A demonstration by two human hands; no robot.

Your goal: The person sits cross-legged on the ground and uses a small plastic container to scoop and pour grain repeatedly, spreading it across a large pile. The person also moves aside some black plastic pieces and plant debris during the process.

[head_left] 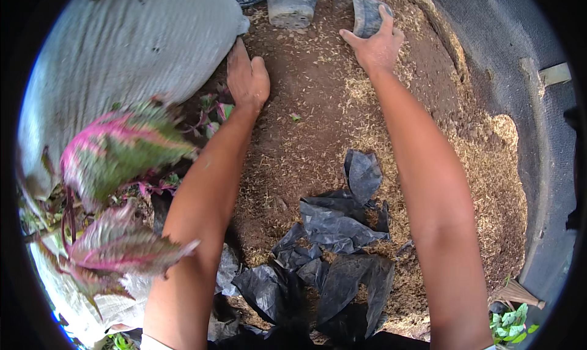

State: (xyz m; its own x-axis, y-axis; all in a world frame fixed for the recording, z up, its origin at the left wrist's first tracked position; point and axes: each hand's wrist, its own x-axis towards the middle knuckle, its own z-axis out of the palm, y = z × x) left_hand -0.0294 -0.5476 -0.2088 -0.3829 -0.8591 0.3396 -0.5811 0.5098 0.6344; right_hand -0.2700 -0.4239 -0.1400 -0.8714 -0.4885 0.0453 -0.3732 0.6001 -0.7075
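My right hand (379,49) reaches far forward with thumb and fingers spread around a dusty dark plastic plant pot (367,12), which lies tilted on the soil. My left hand (247,79) rests on the soil beside the edge of a large pale woven sack (140,38). Its fingers are stretched out, the thumb stands a little apart, and nothing shows in it; the fingertips come close to the sack's rim. Between the two hands, farther off, stands another grey plastic pot (292,4).
Crumpled black plastic bags (336,224) lie on the husk-strewn soil (299,142) close to me. Pink-and-green leaves (122,148) jut in at the left. Dark sheeting (520,38) borders the right side, with a small green plant (512,323) at the lower right.
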